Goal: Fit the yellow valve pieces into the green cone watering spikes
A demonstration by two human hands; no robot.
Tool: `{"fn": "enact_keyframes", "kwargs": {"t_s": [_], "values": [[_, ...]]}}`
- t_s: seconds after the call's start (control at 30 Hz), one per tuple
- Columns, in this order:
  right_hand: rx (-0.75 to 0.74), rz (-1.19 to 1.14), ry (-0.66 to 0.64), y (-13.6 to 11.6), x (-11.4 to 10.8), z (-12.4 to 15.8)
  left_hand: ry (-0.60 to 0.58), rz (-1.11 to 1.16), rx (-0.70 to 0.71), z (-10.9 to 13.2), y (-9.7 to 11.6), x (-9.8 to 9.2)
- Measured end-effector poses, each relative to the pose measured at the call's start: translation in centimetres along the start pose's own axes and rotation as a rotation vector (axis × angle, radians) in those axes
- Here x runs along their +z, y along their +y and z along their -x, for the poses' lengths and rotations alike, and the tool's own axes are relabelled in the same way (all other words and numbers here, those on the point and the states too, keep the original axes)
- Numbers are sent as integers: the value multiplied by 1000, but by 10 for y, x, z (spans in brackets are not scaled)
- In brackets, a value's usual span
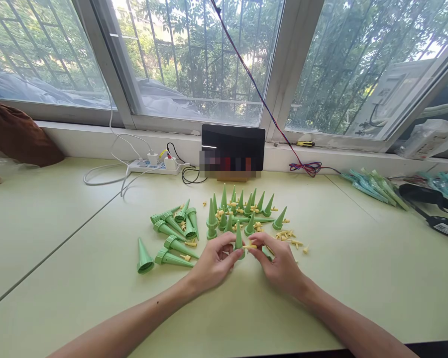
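Between the fingers of my left hand (218,258) stands a green plastic spike (239,234), its point up. My right hand (278,256) pinches a small yellow valve piece (250,246), its end at the side of that spike. Behind my hands, several upright green spikes (268,205) have yellow pieces among them or poking from their sides. Loose green spikes (177,244) lie in a heap to the left, a few yellow pieces between them. One green spike (145,256) leans apart at the far left. A scatter of yellow pieces (285,233) lies beyond my right hand.
At the back, a dark tablet (233,146) rests on a stand before the window. A power strip (155,166) with cables sits to its left. On the right are bagged teal and green items (373,186) and a black strap (429,204). A brown bag (18,132) lies at left.
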State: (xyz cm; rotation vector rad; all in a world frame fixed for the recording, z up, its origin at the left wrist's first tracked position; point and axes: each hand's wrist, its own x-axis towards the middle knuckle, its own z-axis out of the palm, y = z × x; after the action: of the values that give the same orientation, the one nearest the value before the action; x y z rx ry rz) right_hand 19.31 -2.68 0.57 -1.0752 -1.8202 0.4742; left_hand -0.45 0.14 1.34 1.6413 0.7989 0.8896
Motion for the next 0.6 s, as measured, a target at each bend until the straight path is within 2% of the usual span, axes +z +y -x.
{"fn": "enact_keyframes", "kwargs": {"t_s": [0.27, 0.6], "values": [[11, 7, -38, 1, -1, 1, 29, -110, 60, -1, 2, -2], [23, 11, -75, 2, -1, 2, 10, -156, 63, 1, 0, -4]]}}
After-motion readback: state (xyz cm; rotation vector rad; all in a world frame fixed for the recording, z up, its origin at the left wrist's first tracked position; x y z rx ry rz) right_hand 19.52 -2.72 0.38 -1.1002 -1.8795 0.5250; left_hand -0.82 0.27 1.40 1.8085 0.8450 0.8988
